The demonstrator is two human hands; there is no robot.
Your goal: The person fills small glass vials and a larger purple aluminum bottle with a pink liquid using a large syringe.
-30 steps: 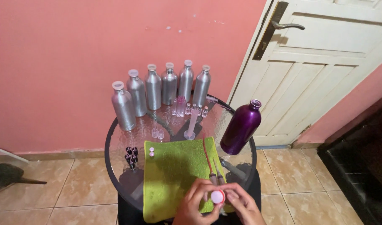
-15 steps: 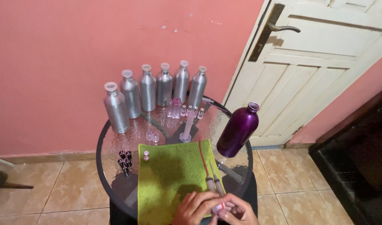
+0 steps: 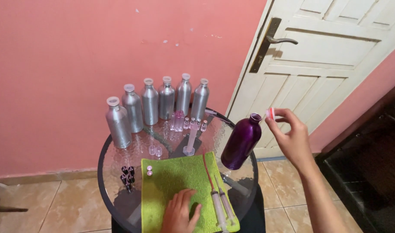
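Right hand [image 3: 292, 138] pinches a small cap [image 3: 271, 113] beside the purple bottle [image 3: 242, 142] (uncapped); left hand [image 3: 180, 213] lies flat, grip empty, on the green cloth [image 3: 176, 181].

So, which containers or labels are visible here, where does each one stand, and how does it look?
No labels, signs or screens show.
Six silver metal bottles with pale caps: arc at the table's back.
Purple glossy bottle: right edge, open, tilted.
Small clear vials: before the silver ones.
Small dark vials: left of the green cloth.
Small white-and-red cap: in the right hand fingers, beside the purple bottle's mouth.
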